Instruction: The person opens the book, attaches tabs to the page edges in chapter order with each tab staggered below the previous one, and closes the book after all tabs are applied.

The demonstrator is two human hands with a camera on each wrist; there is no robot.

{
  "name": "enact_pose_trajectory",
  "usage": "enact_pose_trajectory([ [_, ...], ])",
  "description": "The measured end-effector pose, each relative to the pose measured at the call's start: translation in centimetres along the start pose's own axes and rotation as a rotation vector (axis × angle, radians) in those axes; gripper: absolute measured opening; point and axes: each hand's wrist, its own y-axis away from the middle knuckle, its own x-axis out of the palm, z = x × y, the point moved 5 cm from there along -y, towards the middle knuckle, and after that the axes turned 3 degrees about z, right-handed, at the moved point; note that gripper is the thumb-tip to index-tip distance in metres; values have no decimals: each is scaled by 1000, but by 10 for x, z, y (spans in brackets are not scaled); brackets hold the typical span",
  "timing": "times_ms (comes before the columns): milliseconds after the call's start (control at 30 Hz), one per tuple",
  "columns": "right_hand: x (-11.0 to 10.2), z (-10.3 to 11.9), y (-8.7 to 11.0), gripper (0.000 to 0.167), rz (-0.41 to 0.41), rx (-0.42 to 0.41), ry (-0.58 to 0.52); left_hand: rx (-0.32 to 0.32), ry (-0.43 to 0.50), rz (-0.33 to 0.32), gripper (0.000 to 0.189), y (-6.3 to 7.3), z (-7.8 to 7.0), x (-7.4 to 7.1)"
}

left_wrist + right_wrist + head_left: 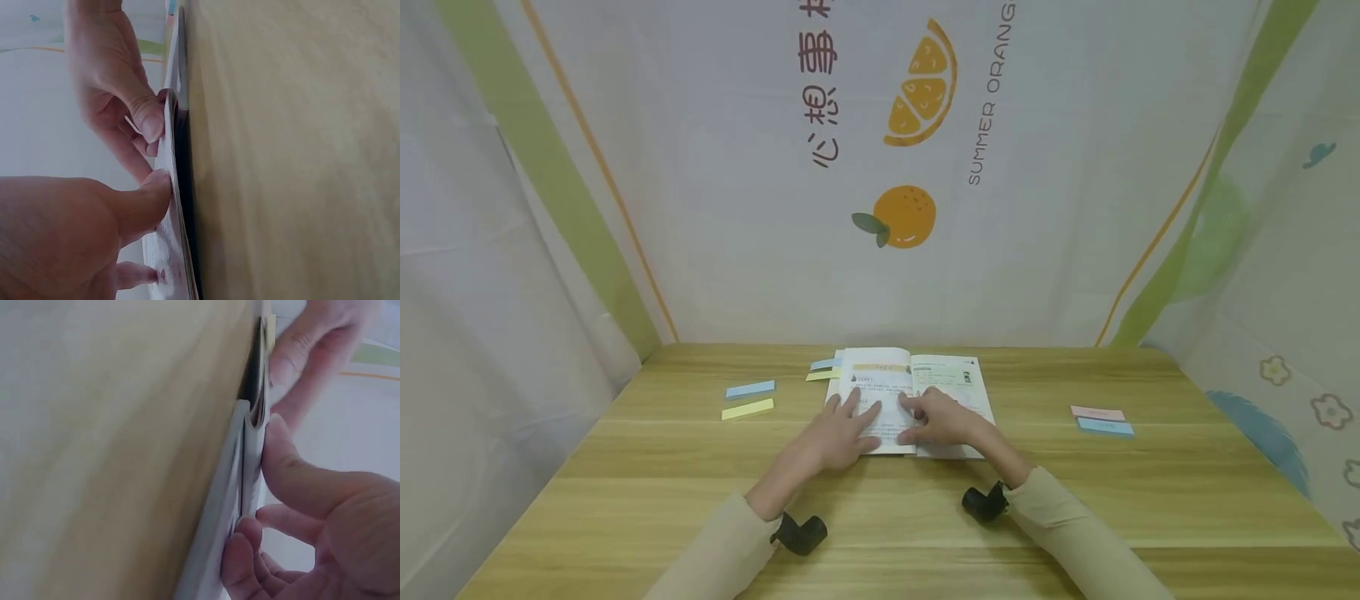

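Note:
An open book (883, 429) with printed pages lies on the wooden table, near its back edge. My left hand (838, 433) rests on the left page with fingers spread, its thumb (147, 200) pressing close to the bottom edge. Over the right page, beside the spine, is my right hand (943, 419). Its thumb (284, 453) presses the paper by the fold, while curled fingers (240, 556) hold the book's lower edge. Blue (825, 364) and yellow (823, 375) sticky tabs stick out from the book's left side.
On the table (880, 517), a blue strip (750, 390) and a yellow strip (747, 409) lie left of the book. A pink strip (1097, 413) and another blue strip (1105, 427) lie to the right. A printed white curtain (760, 275) hangs behind.

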Motion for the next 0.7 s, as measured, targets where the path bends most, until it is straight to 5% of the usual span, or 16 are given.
enact_pose_trajectory([
  [200, -10, -3, -6, 61, 10, -26, -3, -9, -7, 41, 58, -1, 1, 6],
  [700, -30, -31, -46, 52, 22, 184, 107, -41, -17, 51, 59, 0, 0, 9],
])
